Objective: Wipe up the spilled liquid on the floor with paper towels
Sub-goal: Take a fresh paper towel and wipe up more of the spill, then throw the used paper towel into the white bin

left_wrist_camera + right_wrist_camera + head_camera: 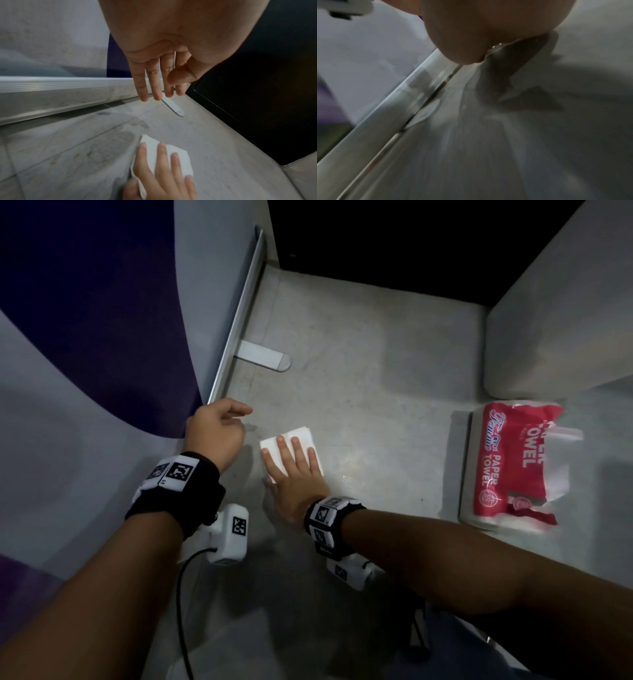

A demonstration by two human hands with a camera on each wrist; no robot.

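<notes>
A person's right hand [297,474] presses flat on a folded white paper towel [301,438] laid on the grey floor [376,364], fingers straight and slightly spread across the sheet, the thumb at its near-left edge. The towel lies close to the metal base rail [236,316] of a panel on the left, with a dark wet smear [130,129] on the floor just beyond its far-left corner, between towel and rail. The left hand [215,433] hovers beside the towel, over the floor near the rail; it holds nothing, its fingers [154,81] hanging straight and close together with the thumb folded slightly inward. A small grey foot [263,359] juts out from the rail farther back. An opened red pack of paper towels [507,463] lies on the floor well to the right, beside a pale block. Both wrists wear black bands with printed markers (the right-wrist view is blurred and shows only the heel of the hand against the floor).
</notes>
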